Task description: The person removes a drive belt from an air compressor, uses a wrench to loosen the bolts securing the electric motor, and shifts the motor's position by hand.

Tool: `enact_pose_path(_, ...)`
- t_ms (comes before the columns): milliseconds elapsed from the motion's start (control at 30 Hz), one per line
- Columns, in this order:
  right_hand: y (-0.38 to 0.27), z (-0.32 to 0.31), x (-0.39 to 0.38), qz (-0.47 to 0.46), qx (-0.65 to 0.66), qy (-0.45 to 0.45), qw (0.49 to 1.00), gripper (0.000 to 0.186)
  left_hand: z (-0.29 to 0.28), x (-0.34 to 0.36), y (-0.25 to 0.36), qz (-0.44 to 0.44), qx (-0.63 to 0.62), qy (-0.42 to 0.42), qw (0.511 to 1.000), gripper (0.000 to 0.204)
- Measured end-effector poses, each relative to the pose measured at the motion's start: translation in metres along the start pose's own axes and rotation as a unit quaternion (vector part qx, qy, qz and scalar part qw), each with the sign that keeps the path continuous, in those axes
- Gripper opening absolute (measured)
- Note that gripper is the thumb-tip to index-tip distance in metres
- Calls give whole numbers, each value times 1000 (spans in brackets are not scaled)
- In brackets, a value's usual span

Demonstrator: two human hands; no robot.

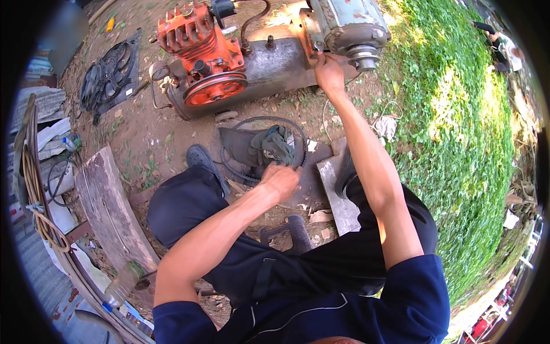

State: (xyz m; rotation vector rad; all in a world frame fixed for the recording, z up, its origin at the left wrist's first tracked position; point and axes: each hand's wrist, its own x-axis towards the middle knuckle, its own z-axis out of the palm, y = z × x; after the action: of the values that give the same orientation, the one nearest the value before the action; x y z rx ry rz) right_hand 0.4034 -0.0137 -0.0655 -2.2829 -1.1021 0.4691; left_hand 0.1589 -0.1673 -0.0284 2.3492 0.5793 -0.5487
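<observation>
We are looking at an outdoor scene in bright daylight, with sun breaking into pale, glaring patches across the grass (429,189) on the right. Nearer the middle and left, the ground (172,137) is lying in softer shade. We are seeing a dull sheen on the tank (278,64), while the trousers (186,200) are sinking almost to black. The wide view is bending the plank (112,206) on the left, fading to black at its rounded edges, and showing a smeared blur at far left.

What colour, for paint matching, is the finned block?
The block is orange-red, clearest in the head view.
</observation>
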Motion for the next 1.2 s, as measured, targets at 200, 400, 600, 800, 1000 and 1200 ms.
enact_pose_path(200,-12,-10,-9,-15,-56,-18,998,53,1,6,-1,-3,19,-8,1000,50)
enact_pose_path(400,-10,-6,-36,-7,-1,10,1000,51,-1,3,-2,-13,4,-28,1000,50)
enact_pose_path(600,-33,12,-57,217,556,-131,792,49,-1,-5,-7,-16,13,-6,1000,50)
enact_pose_path(800,-42,14,-31,241,697,-136,661,47,-1,-8,-14,-34,22,-14,999,49)
enact_pose_path(1000,-61,38,-29,241,724,-105,638,42,-1,-6,-15,-36,6,-9,999,49)
enact_pose_path(1200,-82,46,-17,296,774,-43,558,43,-46,-14,-18,-55,-11,105,993,41)
